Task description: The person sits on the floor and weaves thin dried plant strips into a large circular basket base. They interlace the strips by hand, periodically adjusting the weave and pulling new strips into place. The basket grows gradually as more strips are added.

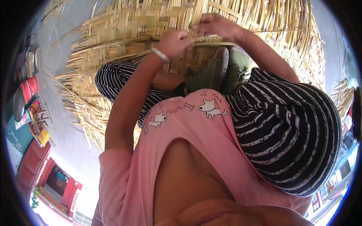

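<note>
A large woven mat (120,24) of flat, straw-coloured strips spreads in front of me and partly under my crossed legs. My left hand (174,44), with a pale bangle on its wrist, is closed low over the weave. Its thumb and fingers pinch a strip. Just to its right and a little farther off, my right hand (218,27) bends inward. Those fingertips are pressed together on a straw strip (198,11) that runs up toward the far edge. The exact hold of each fingertip is small and partly hidden.
Loose unwoven strip ends (279,19) fan out at the right. My green shoes (236,64) rest on the mat close to the hands. Grey floor (62,88) surrounds it. A red bucket (29,88), a dark round pan (18,104) and packets stand at the far left.
</note>
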### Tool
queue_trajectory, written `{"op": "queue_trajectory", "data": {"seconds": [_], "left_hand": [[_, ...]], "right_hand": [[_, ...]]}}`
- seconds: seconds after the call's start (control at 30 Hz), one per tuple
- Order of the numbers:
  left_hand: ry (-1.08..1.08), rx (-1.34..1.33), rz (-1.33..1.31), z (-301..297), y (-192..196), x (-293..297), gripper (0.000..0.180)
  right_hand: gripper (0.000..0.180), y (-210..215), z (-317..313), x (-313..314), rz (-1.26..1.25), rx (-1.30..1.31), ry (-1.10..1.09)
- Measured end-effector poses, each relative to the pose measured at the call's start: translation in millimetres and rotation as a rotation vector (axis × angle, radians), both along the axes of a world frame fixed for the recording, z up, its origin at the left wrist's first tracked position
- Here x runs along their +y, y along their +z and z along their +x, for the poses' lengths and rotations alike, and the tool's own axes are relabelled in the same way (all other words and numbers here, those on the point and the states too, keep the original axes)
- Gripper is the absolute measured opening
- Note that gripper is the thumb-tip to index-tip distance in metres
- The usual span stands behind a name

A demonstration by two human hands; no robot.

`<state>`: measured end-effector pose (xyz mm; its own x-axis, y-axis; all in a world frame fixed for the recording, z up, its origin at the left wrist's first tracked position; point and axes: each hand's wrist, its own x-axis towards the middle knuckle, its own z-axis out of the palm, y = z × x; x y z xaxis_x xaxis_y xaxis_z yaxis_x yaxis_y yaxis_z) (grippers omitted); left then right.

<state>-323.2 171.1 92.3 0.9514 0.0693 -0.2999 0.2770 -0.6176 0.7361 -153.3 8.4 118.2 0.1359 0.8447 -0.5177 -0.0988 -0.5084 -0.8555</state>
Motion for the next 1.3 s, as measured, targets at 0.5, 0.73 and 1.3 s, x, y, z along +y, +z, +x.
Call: {"op": "queue_trajectory", "data": {"seconds": [0.5, 0.73, 1.3], "left_hand": [[0.072, 0.062, 0.163, 22, -57, 8, 0.027], [-0.056, -0.124, 0.278, 14, -67, 4, 0.025], [-0.097, 0.024, 0.538, 25, -52, -32, 0.030]], "right_hand": [[0.025, -119, 21, 4, 0.102, 0.143, -0.425], [0.024, -105, 9, 1, 0.053, -0.059, -0.488], [0.029, -109, 4, 9, 0.092, -0.639, -0.304]]}}
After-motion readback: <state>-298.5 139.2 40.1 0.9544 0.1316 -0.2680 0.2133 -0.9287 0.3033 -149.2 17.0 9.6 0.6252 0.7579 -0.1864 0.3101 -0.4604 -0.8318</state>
